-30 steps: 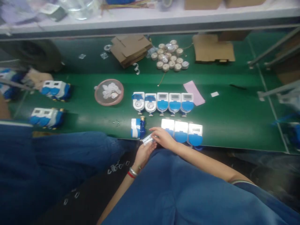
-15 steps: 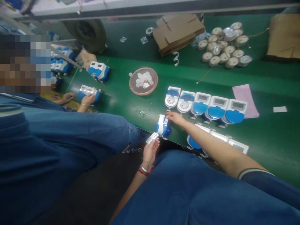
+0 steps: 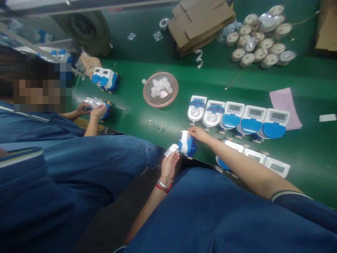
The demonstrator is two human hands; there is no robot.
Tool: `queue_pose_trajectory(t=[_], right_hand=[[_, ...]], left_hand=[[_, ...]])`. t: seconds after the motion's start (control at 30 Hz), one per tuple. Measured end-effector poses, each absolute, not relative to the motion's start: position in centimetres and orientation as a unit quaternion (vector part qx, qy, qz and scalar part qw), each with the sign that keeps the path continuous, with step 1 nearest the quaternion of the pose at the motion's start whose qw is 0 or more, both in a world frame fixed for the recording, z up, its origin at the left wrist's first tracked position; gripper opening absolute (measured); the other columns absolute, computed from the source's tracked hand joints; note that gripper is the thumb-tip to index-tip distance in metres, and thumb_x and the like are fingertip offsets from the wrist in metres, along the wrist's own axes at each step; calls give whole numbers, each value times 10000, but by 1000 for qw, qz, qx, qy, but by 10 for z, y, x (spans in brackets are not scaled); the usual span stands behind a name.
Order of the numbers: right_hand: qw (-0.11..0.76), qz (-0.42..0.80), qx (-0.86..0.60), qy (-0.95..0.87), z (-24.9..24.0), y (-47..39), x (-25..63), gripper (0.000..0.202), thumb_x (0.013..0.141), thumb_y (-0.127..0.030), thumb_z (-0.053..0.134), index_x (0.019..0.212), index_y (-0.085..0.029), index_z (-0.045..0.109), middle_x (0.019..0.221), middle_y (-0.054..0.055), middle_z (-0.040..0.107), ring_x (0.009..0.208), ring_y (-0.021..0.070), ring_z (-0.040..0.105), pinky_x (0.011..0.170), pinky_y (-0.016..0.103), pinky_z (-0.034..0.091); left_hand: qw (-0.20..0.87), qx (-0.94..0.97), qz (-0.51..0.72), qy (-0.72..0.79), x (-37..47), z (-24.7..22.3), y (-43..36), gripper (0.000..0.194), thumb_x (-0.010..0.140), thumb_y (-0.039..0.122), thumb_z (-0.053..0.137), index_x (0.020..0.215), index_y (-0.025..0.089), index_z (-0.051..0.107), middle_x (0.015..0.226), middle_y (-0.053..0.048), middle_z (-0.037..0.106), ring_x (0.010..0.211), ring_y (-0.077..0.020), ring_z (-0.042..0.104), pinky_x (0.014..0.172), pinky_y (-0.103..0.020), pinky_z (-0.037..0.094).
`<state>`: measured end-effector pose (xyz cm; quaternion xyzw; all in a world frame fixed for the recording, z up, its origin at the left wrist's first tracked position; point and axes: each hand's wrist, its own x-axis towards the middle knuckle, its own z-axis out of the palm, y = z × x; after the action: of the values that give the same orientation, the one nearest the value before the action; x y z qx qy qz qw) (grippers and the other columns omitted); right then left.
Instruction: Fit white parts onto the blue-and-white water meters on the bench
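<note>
At the bench edge, a blue-and-white water meter (image 3: 185,144) stands between my hands. My left hand (image 3: 170,165) is closed on a small flat stack of white labels (image 3: 171,150), just left of the meter. My right hand (image 3: 198,134) reaches in from the right, its fingertips pinched together at the meter's upper edge. Whatever lies between those fingertips is too small to make out. Beyond my right hand, several similar meters (image 3: 231,116) form a row, some with blue lids lifted. More meters (image 3: 254,156) are partly hidden under my right forearm.
A round pink-rimmed dish (image 3: 160,104) holds clear discs. Small metal bits (image 3: 158,126) lie in front of it. Behind are flattened cardboard (image 3: 200,24), white round coils (image 3: 259,45) and a pink sheet (image 3: 285,105). A co-worker (image 3: 86,151) sits close on my left, handling another meter.
My view has shifted slightly. Both hands keep their places by the meter, and the left still holds the labels. The co-worker's two hands have come together over their meter.
</note>
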<state>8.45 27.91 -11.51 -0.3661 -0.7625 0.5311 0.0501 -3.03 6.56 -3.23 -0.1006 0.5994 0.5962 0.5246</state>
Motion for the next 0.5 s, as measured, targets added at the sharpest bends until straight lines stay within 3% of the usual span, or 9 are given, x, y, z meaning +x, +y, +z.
queue_pose_trajectory(t=[0.5], right_hand=[[69,520,-380,-762,-120,273,84,170,758,-281,544,705,-164,655,1023,40,647,888,150,587,783,259,439]], left_hand=[[531,-99,595,595,-31,-36,64,334,757,269,617,1047,109,577,937,-119,661,822,-143,628,859,-314,452]])
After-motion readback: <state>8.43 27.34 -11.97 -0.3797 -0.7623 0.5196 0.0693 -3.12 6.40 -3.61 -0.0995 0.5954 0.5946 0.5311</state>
